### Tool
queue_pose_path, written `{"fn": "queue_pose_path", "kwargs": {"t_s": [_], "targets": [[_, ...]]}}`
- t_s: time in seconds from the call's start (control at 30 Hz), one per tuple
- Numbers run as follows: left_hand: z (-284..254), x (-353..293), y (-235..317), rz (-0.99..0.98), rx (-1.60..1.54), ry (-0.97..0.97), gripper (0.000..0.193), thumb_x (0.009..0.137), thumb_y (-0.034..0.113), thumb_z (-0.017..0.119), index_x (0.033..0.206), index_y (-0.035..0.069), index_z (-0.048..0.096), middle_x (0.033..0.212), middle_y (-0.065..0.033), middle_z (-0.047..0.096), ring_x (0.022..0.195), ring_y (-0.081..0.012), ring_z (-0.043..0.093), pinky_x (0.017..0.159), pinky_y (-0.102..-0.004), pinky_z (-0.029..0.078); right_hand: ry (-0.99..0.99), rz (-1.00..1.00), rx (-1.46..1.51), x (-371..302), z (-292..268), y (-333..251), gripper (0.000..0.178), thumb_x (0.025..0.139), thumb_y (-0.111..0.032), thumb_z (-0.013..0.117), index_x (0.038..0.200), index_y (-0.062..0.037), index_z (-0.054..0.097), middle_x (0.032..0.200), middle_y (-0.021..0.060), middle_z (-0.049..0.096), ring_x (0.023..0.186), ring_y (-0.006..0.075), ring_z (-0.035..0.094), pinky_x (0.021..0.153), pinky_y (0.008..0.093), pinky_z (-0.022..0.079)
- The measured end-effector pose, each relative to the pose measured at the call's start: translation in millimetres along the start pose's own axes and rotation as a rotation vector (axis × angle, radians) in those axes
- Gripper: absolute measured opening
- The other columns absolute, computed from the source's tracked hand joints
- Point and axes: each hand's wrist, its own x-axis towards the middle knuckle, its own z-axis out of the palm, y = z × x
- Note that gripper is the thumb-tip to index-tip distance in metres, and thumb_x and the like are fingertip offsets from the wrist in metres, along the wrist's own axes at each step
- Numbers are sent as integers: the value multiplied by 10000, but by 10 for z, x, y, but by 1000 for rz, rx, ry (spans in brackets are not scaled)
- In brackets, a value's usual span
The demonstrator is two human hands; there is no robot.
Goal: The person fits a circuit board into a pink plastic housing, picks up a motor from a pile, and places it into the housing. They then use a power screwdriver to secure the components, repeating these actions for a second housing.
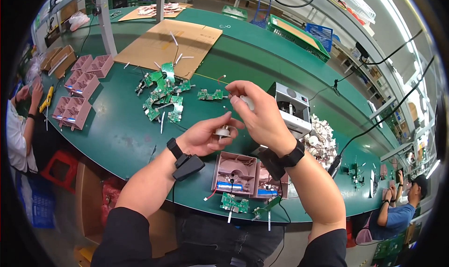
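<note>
Just apart inside the table's edge (110, 162), left fingers (236, 123) curl round a white part (222, 132), right fingers (242, 87) another (248, 102)

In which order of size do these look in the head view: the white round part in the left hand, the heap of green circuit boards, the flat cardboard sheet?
1. Flat cardboard sheet
2. Heap of green circuit boards
3. White round part, partly covered by the left hand

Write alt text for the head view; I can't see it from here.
A person's left hand holds a small round white-and-metal part above a green workbench, while the raised right hand holds a white piece. Lower in view are pink trays with blue cells; green circuit boards lie heaped to the left, and white parts are piled at right.
</note>
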Motion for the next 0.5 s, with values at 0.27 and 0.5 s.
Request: {"fn": "queue_pose_path", "kwargs": {"t_s": [0.27,0.5], "targets": [[168,-62,-25,260,13,29,426,1088,440,495,1350,109,557,1171,-59,652,772,-114,588,511,-190,430,14,119,229,-22,185,-4,230,1005,-109,644,1213,-13,627,1064,41,662,903,93,641,719,275,586],[139,-100,25,271,62,92,468,1083,423,512,1448,130,519,1219,-59,637,850,-130,631,613,-197,510,95,259,449,-48,15,-128,258,981,-103,685,1216,-7,638,1027,29,683,898,94,639,812,275,562]]}}
